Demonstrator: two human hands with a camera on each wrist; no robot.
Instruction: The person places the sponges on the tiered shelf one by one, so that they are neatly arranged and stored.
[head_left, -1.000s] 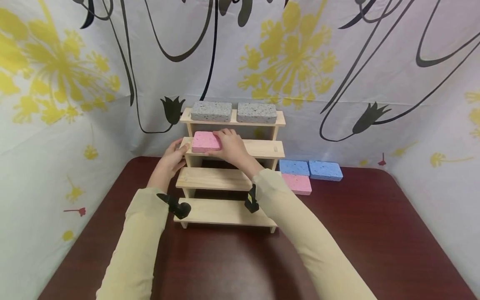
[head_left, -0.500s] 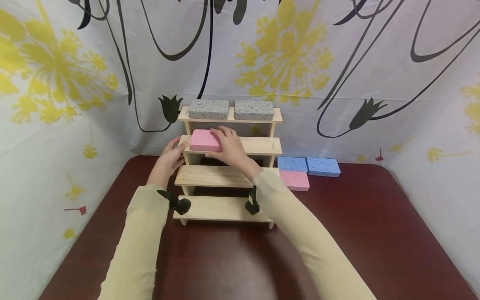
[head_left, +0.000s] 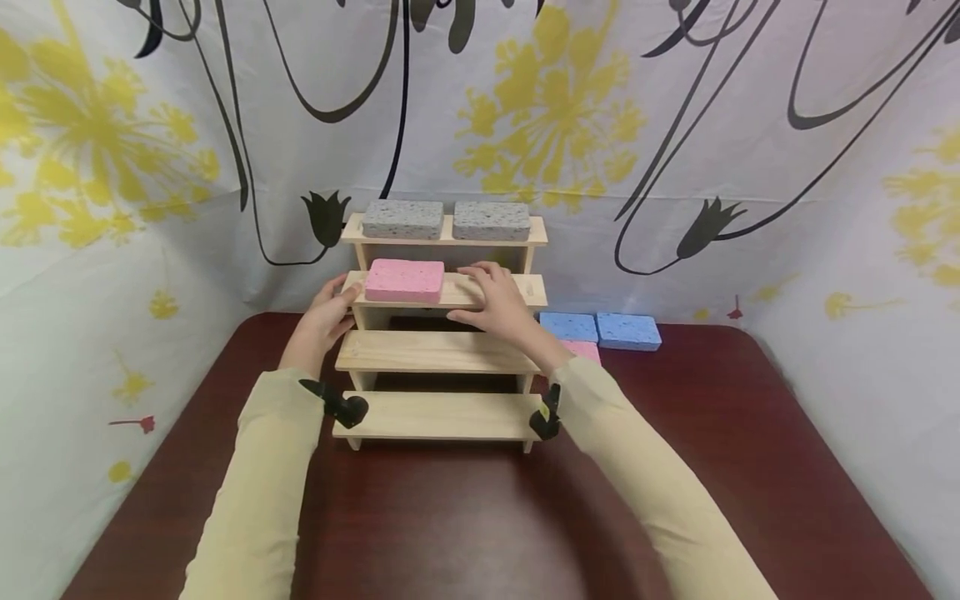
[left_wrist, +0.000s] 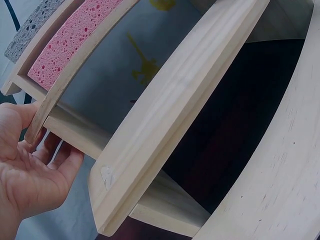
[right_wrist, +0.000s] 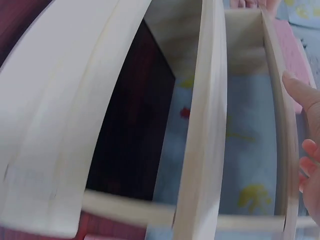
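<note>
A pink sponge point(head_left: 405, 281) lies flat toward the left on the second tier from the top of a stepped wooden shelf point(head_left: 435, 352). My left hand point(head_left: 318, 323) grips that tier's left end; in the left wrist view, the thumb is at the board's edge and the fingers curl behind the side support. Just right of the sponge, my right hand point(head_left: 501, 307) is over the same tier with its fingers spread, apart from the sponge and holding nothing. Its thumb point(right_wrist: 300, 92) is near the tier's front edge in the right wrist view.
Two grey sponges point(head_left: 402, 220) lie side by side on the top tier. On the dark red table point(head_left: 435, 517), right of the shelf, are two blue sponges point(head_left: 628, 332) and a pink one point(head_left: 583, 351) partly hidden by my right arm. A patterned cloth point(head_left: 570, 275) hangs behind.
My right hand has let go of the pink sponge and moved right, leaving it on the second tier. The left hand keeps its grip on the shelf. The head view has shifted slightly.
</note>
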